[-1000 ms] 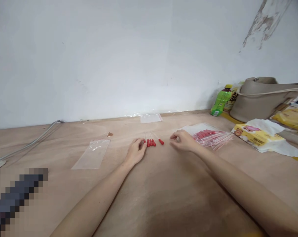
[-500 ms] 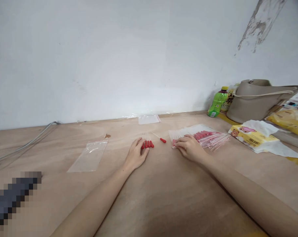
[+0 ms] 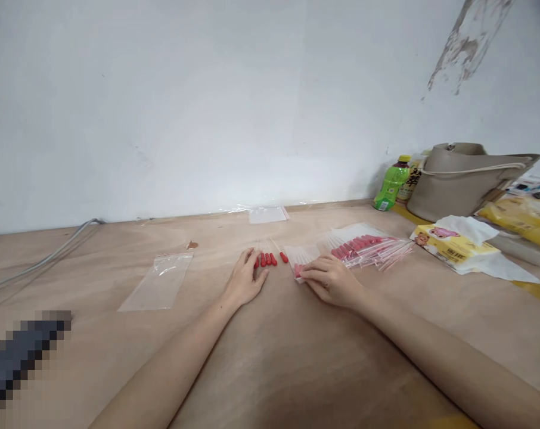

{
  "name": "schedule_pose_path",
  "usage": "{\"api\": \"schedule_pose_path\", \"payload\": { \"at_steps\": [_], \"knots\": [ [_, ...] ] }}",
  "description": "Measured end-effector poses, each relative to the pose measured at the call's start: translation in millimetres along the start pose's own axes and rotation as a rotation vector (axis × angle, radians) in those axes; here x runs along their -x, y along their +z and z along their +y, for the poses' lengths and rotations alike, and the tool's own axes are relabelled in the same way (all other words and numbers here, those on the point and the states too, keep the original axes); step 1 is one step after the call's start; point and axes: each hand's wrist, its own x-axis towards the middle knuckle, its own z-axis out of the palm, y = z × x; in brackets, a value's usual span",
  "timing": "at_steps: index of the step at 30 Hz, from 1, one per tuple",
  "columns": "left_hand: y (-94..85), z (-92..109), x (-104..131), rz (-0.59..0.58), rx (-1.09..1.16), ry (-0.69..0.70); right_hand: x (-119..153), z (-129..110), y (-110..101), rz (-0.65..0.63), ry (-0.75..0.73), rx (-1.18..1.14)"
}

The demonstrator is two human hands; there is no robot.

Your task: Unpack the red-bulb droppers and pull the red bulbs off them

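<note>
Several droppers with red bulbs (image 3: 268, 259) and thin pale stems lie side by side, bulbs toward me. My left hand (image 3: 247, 277) rests on the table at the left end of this row, thumb and fingers apart, its fingertips touching the leftmost dropper. One more dropper (image 3: 284, 257) lies just to the right of the row. My right hand (image 3: 331, 279) pinches the near end of a clear plastic bag (image 3: 302, 255) with red bulbs inside; the fingers partly hide it. Beyond that hand is a pile of clear bags (image 3: 363, 241) holding red-bulbed droppers.
Clear zip bags lie at the left (image 3: 157, 285) and by the wall (image 3: 269, 215). To the right stand a tissue pack (image 3: 458, 247), a green bottle (image 3: 391, 185) and a grey-beige bag (image 3: 453, 187). A grey cable (image 3: 59, 253) runs along the left; a dark blurred object (image 3: 19, 363) lies nearer.
My right hand has moved left, drawing a bag away from the pile toward the droppers. The single dropper has shifted left, closer to the row. My left hand has stayed almost still.
</note>
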Motion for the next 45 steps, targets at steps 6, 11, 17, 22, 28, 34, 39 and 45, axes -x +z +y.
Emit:
{"api": "schedule_pose_path", "payload": {
  "at_steps": [6, 11, 17, 22, 28, 34, 39, 45],
  "knots": [
    [-4.8, 2.9, 3.6, 0.116, 0.003, 0.088, -2.1, -27.8, -17.3, -0.084, -0.092, 0.045],
    [-20.1, 17.9, 19.0, 0.076, 0.106, 0.181, -2.6, -58.0, -25.1, -0.275, -0.339, -0.256],
    [-49.1, 31.2, 46.8, -0.257, 0.229, 0.274, -11.6, -67.1, -9.2, -0.276, -0.430, -0.319],
    [-54.3, 21.9, 58.9, -0.367, 0.157, 0.249, -20.8, -50.1, 21.3, -0.118, -0.249, -0.327],
    [-51.2, 12.0, 60.4, -0.307, 0.075, 0.177, -28.8, -34.0, 24.3, -0.051, 0.491, -0.271],
    [-51.9, 12.9, 52.2, -0.331, 0.081, 0.198, -37.7, -36.9, 30.8, -0.337, 0.650, -0.517],
    [-46.6, 16.9, 34.8, -0.272, 0.039, 0.224, -43.9, -43.0, 35.5, -0.359, 0.689, -0.592],
    [-30.9, 12.4, 14.0, -0.194, -0.067, 0.436, -42.8, -43.7, 35.0, -0.337, 0.711, -0.680]
  ]
}}
